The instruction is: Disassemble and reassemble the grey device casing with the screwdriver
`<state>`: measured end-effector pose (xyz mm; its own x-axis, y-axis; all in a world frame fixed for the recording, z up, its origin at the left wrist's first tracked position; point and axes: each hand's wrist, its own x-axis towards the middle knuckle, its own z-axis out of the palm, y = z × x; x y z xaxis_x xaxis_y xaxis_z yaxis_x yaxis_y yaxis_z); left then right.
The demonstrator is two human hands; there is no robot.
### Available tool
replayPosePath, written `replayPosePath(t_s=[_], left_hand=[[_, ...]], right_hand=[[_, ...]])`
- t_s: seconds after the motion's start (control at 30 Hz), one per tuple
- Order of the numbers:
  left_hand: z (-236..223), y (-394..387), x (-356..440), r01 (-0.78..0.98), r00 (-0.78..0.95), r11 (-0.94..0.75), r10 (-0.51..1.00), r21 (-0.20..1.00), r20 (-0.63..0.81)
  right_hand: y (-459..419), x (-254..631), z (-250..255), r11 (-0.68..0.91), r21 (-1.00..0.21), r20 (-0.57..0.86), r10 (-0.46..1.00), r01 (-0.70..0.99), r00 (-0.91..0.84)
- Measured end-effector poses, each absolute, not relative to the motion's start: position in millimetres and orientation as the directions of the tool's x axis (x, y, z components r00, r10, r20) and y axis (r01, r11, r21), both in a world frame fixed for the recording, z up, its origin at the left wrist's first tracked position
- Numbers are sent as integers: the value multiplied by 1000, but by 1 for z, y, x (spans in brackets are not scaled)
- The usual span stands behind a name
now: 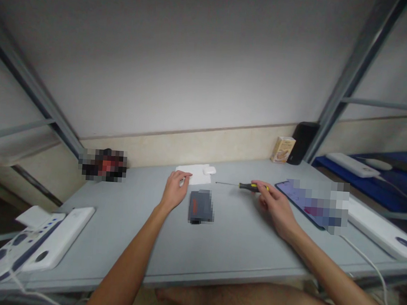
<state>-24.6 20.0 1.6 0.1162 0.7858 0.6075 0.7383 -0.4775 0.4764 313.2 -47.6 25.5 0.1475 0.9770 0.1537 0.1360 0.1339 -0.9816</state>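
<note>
My right hand (273, 204) is closed round the black and yellow handle of a screwdriver (248, 187). Its thin shaft points left, over the middle of the table. My left hand (176, 187) rests at the left edge of a white sheet (198, 176), its fingers curled together. A small pale thing shows by those fingers, too small to name. On the sheet's right corner lies a small white rounded object (209, 170). Between my hands, nearer to me, sits a dark grey flat rectangular object (200, 203), partly blurred out, with a reddish mark.
A phone (304, 203) lies right of my right hand, beside a long white power strip (376, 225) with a cable. White strips (61, 240) stand at the left edge. At the back right are a small box (282, 149) and a black speaker-like block (303, 143).
</note>
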Motion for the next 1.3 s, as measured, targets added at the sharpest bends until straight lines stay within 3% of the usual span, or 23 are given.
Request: replayPosePath(t_s=[0.37, 0.77, 1.13, 1.3], left_hand=[[-3, 26, -32, 777, 99, -422, 814, 466, 572], [4, 27, -35, 754, 206, -508, 785, 416, 584], [1, 28, -34, 770, 218, -489, 805, 409, 551], [-6, 33, -40, 832, 158, -396, 841, 389, 517]], right_hand=[[25, 241, 25, 150, -982, 139, 986, 116, -96], [24, 244, 15, 149, -983, 138, 985, 107, -107], [27, 243, 14, 143, -986, 132, 982, 80, -132], [26, 243, 15, 133, -988, 125, 986, 72, -109]])
